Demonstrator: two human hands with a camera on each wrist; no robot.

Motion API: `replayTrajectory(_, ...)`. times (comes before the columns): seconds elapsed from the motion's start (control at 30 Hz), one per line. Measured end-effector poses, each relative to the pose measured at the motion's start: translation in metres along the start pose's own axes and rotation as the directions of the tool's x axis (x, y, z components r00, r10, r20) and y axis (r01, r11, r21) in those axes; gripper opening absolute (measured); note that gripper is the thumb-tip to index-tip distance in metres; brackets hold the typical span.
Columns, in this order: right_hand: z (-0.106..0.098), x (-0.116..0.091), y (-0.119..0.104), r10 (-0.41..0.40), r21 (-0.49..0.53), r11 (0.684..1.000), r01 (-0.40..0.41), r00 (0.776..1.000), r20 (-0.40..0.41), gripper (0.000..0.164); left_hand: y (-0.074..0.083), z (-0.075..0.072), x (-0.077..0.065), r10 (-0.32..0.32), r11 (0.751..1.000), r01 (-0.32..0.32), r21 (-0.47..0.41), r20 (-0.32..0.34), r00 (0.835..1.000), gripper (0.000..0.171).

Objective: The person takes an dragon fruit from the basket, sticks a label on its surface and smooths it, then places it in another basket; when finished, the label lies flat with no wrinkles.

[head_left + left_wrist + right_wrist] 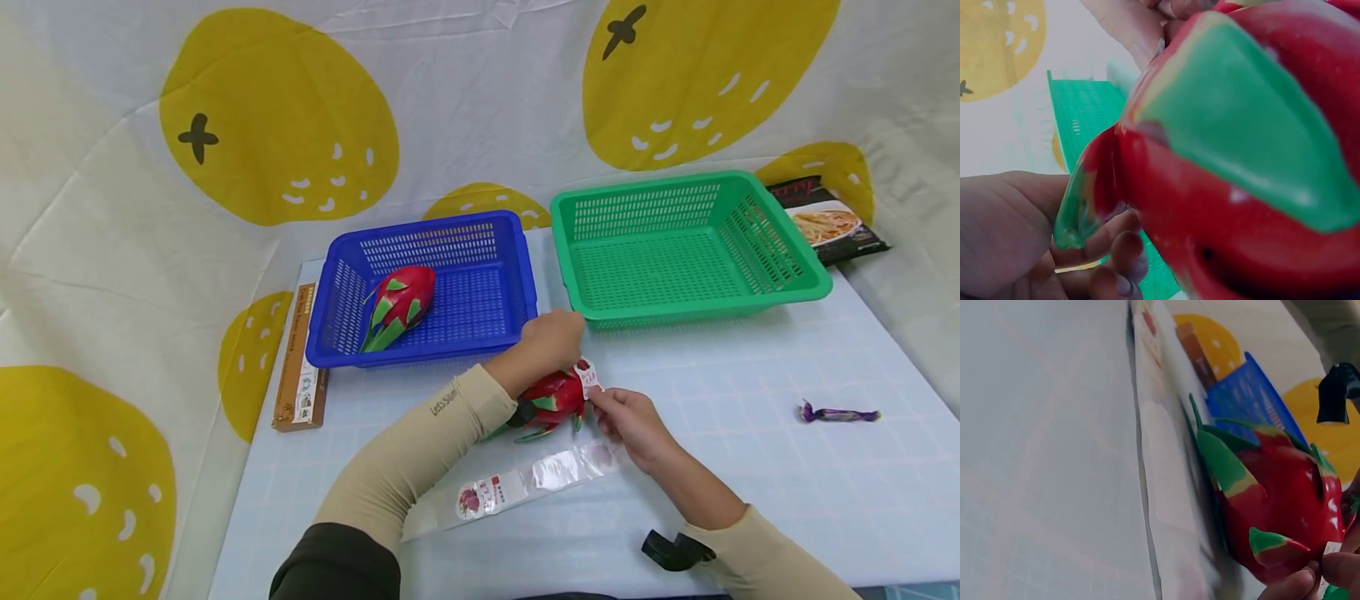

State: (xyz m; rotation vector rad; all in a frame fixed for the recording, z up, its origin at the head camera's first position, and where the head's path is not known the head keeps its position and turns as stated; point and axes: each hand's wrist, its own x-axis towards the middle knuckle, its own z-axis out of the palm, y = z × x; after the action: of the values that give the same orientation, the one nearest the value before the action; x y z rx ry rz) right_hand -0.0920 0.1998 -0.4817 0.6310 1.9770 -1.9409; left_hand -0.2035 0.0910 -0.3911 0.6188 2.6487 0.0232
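A red dragon fruit [551,398] with green-tipped scales lies on the table in front of the baskets. On its right end is a small white printed label [587,377]. My right hand [633,421] pinches the label's lower edge between thumb and finger. Over the top of the fruit, my left hand [553,340] has its fingers curled at the label's upper end; its fingertips are partly hidden. In the left wrist view the dragon fruit [1241,125] fills much of the frame. A clear strip [551,473] bearing printed labels lies in front of the fruit.
Behind the left arm stands a blue basket [420,360] holding another dragon fruit [402,302]. To its right is a green basket [697,302], with a black food packet [832,221] beside it. A brown box [300,358] lies at the left, a purple-wrapped candy [838,414] at the right.
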Motion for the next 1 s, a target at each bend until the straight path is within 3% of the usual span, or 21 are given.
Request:
replayTrajectory(0.23,-0.001,0.0,0.003,-0.012,-0.03,0.999,0.013,1.0,0.013,0.037,0.001,0.005,-0.002,0.069,0.997,-0.068,0.023,-0.059,0.996,0.005)
replayTrajectory(0.37,-0.001,-0.001,0.004,-0.045,-0.047,0.998,0.046,0.999,0.02,0.033,-0.001,0.008,0.0,0.155,0.987,-0.152,0.041,-0.094,0.983,0.008)
replayTrajectory(0.43,-0.001,-0.004,0.004,-0.079,-0.056,0.995,0.079,0.997,0.0,0.033,-0.003,0.01,-0.001,0.236,0.972,-0.231,0.053,-0.134,0.963,0.009)
replayTrajectory(0.57,-0.001,-0.014,0.0,-0.167,-0.124,0.979,0.159,0.984,-0.057,0.036,-0.007,0.014,-0.009,0.405,0.914,-0.389,0.114,-0.192,0.894,0.01)
replayTrajectory(0.6,-0.001,-0.017,-0.001,-0.187,-0.147,0.973,0.177,0.98,-0.062,0.036,-0.007,0.016,-0.012,0.426,0.904,-0.407,0.13,-0.188,0.885,0.014)
replayTrajectory(0.67,-0.002,-0.02,-0.002,-0.214,-0.186,0.962,0.2,0.975,-0.06,0.037,-0.008,0.018,-0.018,0.444,0.892,-0.417,0.172,-0.174,0.879,0.025)
replayTrajectory(0.8,-0.001,-0.024,-0.004,-0.219,-0.208,0.957,0.204,0.975,-0.047,0.036,-0.007,0.026,-0.026,0.419,0.892,-0.368,0.262,-0.173,0.891,0.036)
replayTrajectory(1.0,0.002,-0.025,-0.002,-0.211,-0.228,0.953,0.199,0.977,-0.031,0.039,-0.003,0.037,-0.031,0.378,0.892,-0.295,0.344,-0.207,0.902,0.028)
